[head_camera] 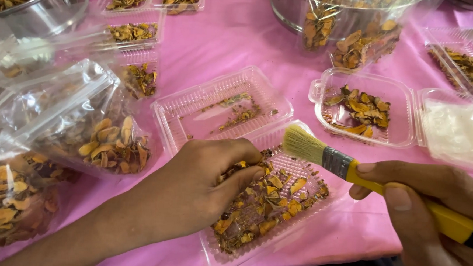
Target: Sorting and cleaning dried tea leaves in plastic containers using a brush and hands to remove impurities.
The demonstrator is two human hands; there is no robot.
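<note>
The open box (232, 116) lies at the middle of the cloth (220, 40); its near half holds chips (268, 202); the left hand (212, 175) rests in that half; the right hand (426, 213) is to its right, holding a brush (353, 166) over it; bags (58, 134) lie left; another box (362, 107) lies behind right; pots (33, 3) stand at the far edge.

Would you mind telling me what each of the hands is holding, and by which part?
The right hand grips a paintbrush by its yellow handle. The left hand rests on dried slices in a clear tray; whether it grips any cannot be told.
</note>
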